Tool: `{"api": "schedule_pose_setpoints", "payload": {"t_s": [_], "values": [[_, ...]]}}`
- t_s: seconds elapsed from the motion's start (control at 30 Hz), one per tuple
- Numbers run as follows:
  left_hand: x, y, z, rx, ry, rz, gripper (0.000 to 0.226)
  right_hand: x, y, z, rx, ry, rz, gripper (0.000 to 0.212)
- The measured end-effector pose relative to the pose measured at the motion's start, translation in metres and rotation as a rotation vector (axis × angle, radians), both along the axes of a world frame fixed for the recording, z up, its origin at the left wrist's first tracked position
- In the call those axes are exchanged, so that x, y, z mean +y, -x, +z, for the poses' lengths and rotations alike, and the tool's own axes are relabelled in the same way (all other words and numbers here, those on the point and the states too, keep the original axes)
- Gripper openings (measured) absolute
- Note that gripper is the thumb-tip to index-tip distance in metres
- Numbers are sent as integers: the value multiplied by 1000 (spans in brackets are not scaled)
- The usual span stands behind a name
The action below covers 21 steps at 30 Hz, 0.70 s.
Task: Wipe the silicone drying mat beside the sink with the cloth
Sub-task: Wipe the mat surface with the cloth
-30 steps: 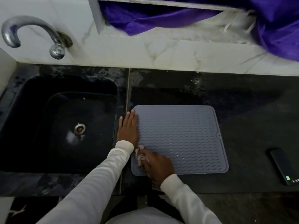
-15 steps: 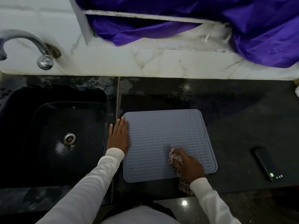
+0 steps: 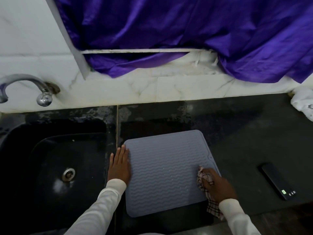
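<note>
A grey silicone drying mat with wavy ridges lies flat on the black counter, just right of the sink. My left hand rests flat with straight fingers on the mat's left edge. My right hand grips a bunched checked cloth and presses it onto the mat near its right edge. A loose end of the cloth hangs below my wrist over the counter.
A black sink with a metal drain sits to the left, a chrome tap above it. A dark phone lies on the black counter at the right. Purple fabric hangs behind; a white bag is far right.
My right hand has swept the cloth from the mat's near-left corner across to its right edge. My left hand has stayed on the left edge. The camera has tilted upward.
</note>
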<state>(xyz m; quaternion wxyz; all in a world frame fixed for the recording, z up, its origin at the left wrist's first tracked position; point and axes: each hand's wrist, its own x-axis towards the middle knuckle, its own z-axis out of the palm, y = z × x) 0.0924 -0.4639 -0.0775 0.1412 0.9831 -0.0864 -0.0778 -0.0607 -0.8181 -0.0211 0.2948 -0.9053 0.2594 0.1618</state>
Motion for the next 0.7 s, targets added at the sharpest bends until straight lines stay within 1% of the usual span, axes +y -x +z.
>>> {"api": "schedule_pose_setpoints", "payload": {"t_s": [0.27, 0.33, 0.4, 0.47, 0.5, 0.53, 0.57, 0.6, 0.7], "values": [[-1, 1, 1, 4, -13, 9, 55, -18, 1, 5, -32, 21, -133, 32], [0, 2, 2, 4, -40, 6, 55, -13, -5, 10, -83, 4, -180, 28], [-1, 0, 3, 14, -41, 3, 55, -1, -15, 19, -187, -41, -189, 24], [-2, 0, 2, 15, -39, -7, 56, 26, -28, 29, -291, -109, -115, 24], [-2, 0, 2, 9, -46, -12, 57, 45, -33, 33, -304, -199, -76, 22], [-2, 0, 1, 5, -55, -18, 58, 65, -36, 35, -276, -298, -27, 20], [-2, -1, 0, 2, -63, -23, 58, 86, -39, 34, -232, -341, 37, 19], [0, 0, -1, 5, -71, -22, 59, 109, -41, 32, -193, -325, 123, 19], [-2, -2, -2, 1, -72, -10, 60, 170, -42, 12, -107, -196, 405, 34]]}}
